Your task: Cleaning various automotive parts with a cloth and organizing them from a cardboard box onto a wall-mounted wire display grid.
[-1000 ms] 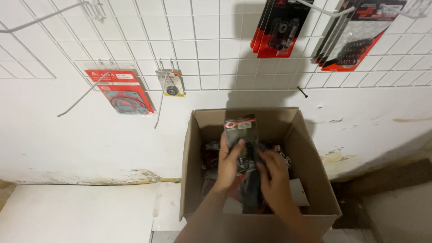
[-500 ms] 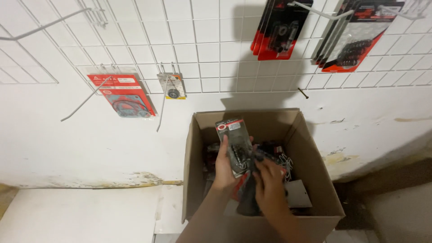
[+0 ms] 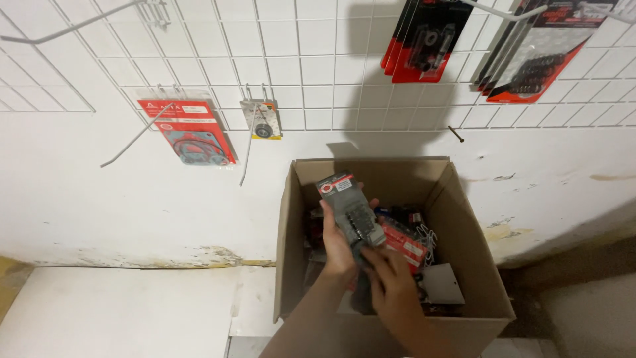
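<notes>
Left hand: my left hand has its fingers wrapped round the grey blister pack with a red-and-white header card, holding it upright over the box so the front faces up toward me, which looks like the easiest way to read it.

Right hand: the right hand sits just below, fingertips touching the pack's bottom edge. Can't honestly tell if it's pinching or just steadying.

Where the pack is: lifted above the open brown cardboard box, not resting on the pile.

Box contents: a jumble of more carded packs, one red one right beside the hands, plus a plain white card lower right.

Wall: white wire grid panel with hooks, so packs hang by their header holes.

Hanging stuff: flat red pack with a dark gasket outline on the left, small clear pack with a round part next to it, black-and-red packs top right.
</notes>
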